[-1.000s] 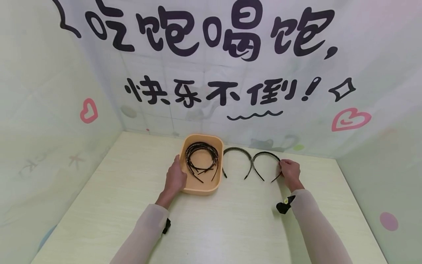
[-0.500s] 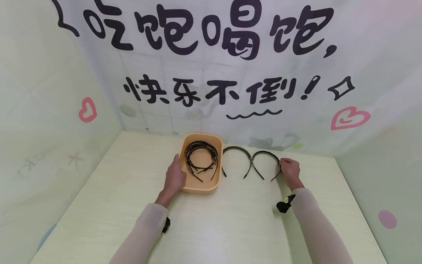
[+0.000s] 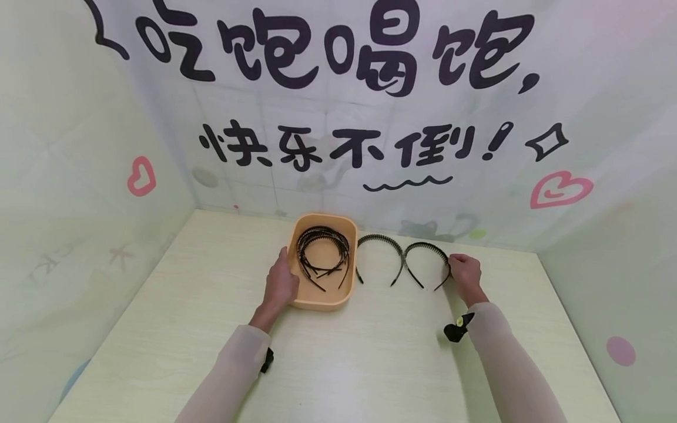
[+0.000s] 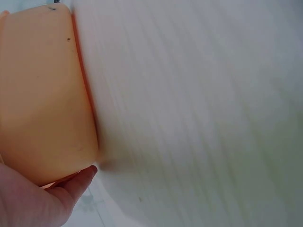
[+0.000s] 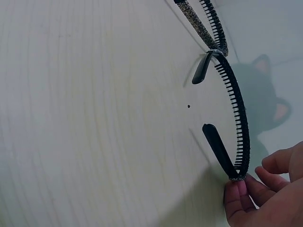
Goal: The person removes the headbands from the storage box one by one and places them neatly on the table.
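An orange tray (image 3: 320,302) (image 4: 42,94) on the pale wooden table holds several black toothed headbands (image 3: 324,256). My left hand (image 3: 281,283) (image 4: 28,201) rests against the tray's left wall, thumb up along the rim. Right of the tray lie two more black toothed headbands side by side, arches toward the wall: one (image 3: 378,241) next to the tray, the other (image 3: 427,249) (image 5: 234,111) further right. My right hand (image 3: 464,273) (image 5: 265,196) pinches the right side of that right headband with its fingertips.
The table (image 3: 338,364) is boxed in by a printed cloth backdrop (image 3: 370,117) behind and on both sides. A black wrist strap (image 3: 455,329) sits on my right sleeve, another (image 3: 267,361) on my left.
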Demonstrator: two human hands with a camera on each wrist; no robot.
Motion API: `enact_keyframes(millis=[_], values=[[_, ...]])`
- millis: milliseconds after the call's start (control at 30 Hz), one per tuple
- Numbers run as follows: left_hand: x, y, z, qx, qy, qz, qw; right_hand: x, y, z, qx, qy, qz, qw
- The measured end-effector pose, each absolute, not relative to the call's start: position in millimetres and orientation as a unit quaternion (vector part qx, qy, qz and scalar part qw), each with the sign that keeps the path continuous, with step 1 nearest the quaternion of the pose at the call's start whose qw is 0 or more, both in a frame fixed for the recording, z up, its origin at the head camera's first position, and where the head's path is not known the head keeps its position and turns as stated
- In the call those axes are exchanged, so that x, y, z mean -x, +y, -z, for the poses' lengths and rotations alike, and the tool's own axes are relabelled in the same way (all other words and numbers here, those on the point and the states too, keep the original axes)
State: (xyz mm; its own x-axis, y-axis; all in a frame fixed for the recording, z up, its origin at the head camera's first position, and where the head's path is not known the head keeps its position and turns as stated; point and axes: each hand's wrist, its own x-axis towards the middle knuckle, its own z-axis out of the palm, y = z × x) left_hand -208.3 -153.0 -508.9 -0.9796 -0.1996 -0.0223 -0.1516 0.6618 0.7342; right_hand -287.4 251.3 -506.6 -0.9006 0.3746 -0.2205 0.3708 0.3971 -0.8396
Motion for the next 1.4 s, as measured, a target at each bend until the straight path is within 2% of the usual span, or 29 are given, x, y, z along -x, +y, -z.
enact_keyframes(millis=[167, 433, 567, 800, 1033, 1400], values=[[210, -152, 511, -0.094, -0.911, 0.402, 0.029, 283, 254, 504, 0.230, -0.831, -0.507, 0.006], [209, -152, 511, -0.098, -0.910, 0.401, 0.025, 280, 249, 500, 0.196, -0.846, -0.490, 0.075], [209, -153, 510, -0.097, -0.910, 0.403, 0.027, 284, 237, 497, 0.182, -0.851, -0.486, 0.081], [209, -153, 510, -0.094, -0.910, 0.402, 0.030, 285, 202, 484, 0.136, -0.855, -0.497, 0.059], [208, -153, 509, -0.099, -0.909, 0.404, 0.027, 286, 161, 475, 0.067, -0.850, -0.523, -0.005], [209, -153, 509, -0.100, -0.907, 0.409, 0.029, 280, 104, 464, -0.012, -0.797, -0.600, -0.068]])
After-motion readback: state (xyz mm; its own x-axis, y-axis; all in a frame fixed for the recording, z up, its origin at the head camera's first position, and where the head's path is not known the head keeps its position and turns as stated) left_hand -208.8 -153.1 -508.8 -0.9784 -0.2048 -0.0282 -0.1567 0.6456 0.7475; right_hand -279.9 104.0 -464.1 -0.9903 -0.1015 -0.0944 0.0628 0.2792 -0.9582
